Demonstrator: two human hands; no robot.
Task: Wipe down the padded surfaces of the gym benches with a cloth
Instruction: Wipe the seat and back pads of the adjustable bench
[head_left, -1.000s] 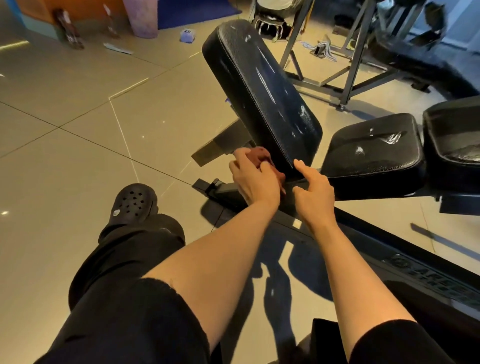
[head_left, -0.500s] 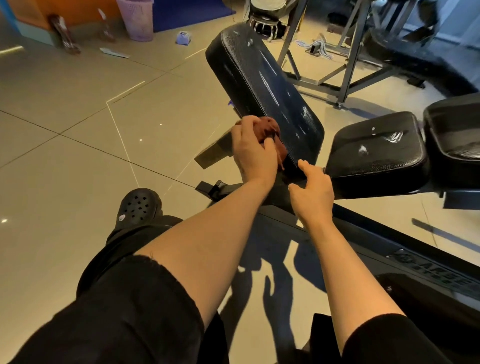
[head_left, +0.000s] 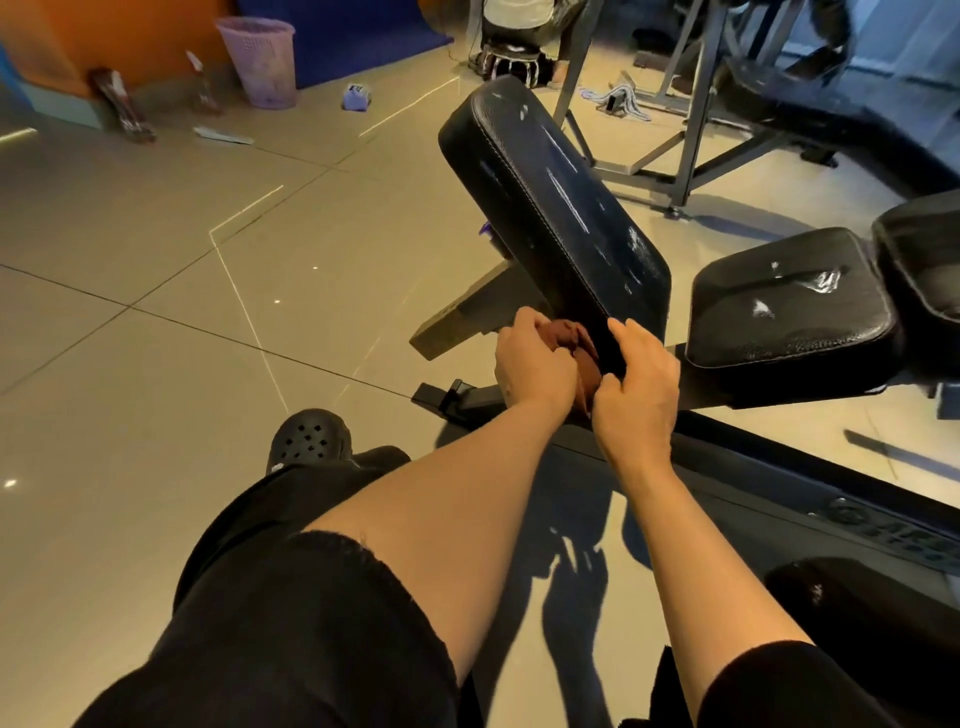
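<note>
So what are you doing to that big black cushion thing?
A person is cleaning a gym bench. The left hand presses a bunched brown cloth against the lower edge of the tilted back pad, and the right hand grips that edge beside it. The seat pad next to it shows shiny streaks.

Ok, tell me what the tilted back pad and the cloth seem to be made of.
Back pad: likely black vinyl or faux leather; pebbled grain, stitched edge, glossy streaks.
Cloth: soft reddish-brown fabric, matte, bunched against the pad's lower end between the left hand and right hand.
</note>
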